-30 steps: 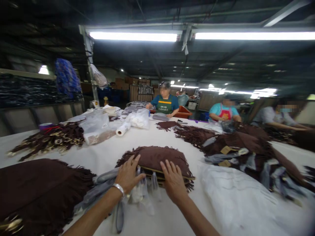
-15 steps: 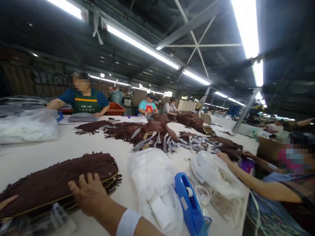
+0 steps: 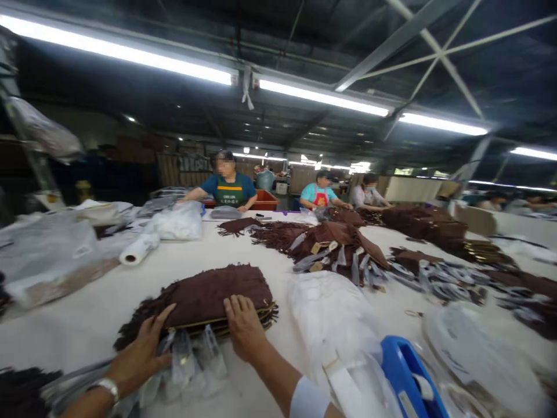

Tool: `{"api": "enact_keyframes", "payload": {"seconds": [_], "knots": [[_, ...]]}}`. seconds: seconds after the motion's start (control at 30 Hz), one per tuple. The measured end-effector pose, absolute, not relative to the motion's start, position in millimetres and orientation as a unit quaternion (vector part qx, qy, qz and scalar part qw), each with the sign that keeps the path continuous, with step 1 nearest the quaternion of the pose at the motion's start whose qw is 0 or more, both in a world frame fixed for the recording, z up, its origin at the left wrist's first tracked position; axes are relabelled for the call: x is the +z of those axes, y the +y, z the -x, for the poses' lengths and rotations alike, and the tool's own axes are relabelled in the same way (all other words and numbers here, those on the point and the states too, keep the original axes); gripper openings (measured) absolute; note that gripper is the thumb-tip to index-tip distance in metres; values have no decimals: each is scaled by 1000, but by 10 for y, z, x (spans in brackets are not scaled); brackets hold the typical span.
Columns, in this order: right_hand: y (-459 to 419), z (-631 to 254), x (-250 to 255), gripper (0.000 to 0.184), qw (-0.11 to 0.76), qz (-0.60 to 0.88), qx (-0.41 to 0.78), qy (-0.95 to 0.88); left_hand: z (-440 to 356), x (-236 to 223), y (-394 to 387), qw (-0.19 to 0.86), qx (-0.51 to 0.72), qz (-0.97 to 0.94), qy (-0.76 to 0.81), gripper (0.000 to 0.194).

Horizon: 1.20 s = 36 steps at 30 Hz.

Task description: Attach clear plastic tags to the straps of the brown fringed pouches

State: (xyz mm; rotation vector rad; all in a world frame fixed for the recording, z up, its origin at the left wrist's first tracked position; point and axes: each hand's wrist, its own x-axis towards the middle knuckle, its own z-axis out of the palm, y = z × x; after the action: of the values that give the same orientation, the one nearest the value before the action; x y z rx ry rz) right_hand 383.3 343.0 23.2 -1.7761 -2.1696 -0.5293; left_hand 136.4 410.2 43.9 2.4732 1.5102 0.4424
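A stack of brown fringed bags with gold zip edges lies before me on the white table. My right hand rests on the near right edge of the top bag, its fingers laid flat. At the near left side, my left hand has its fingers stretched over the bag edge and its thumb apart. Between my hands, plastic-wrapped pieces hang out from the front of the stack. Neither hand is closed around anything.
A blue tape dispenser and a white plastic bag are to my right. Further back lies a heap of brown bags. A plastic roll is at left. Co-workers, one in a green apron, stand across the table.
My view has swung left, so the co-worker at right is out of frame. My left hand, barely visible before, now shows fully at the stack. My right hand still rests on it.
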Motion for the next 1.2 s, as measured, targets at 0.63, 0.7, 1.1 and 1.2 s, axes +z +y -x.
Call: {"api": "enact_keyframes", "payload": {"seconds": [0.63, 0.7, 1.1, 1.2], "knots": [[3965, -4309, 24, 68, 166, 619, -176, -748, -1896, 219, 4793, 56, 163, -851, 496, 109], [4120, -4478, -35, 69, 159, 610, -204, -749, -2011, 162, 4940, 45, 154, -845, 511, 111], [4737, -4981, -393, 72, 184, 579, -213, -765, -2409, -87, 5300, -29, 210, -812, 544, 88], [4785, -5057, -389, 71, 190, 568, -214, -771, -2121, -30, 4959, -30, 206, -833, 512, 88]]}}
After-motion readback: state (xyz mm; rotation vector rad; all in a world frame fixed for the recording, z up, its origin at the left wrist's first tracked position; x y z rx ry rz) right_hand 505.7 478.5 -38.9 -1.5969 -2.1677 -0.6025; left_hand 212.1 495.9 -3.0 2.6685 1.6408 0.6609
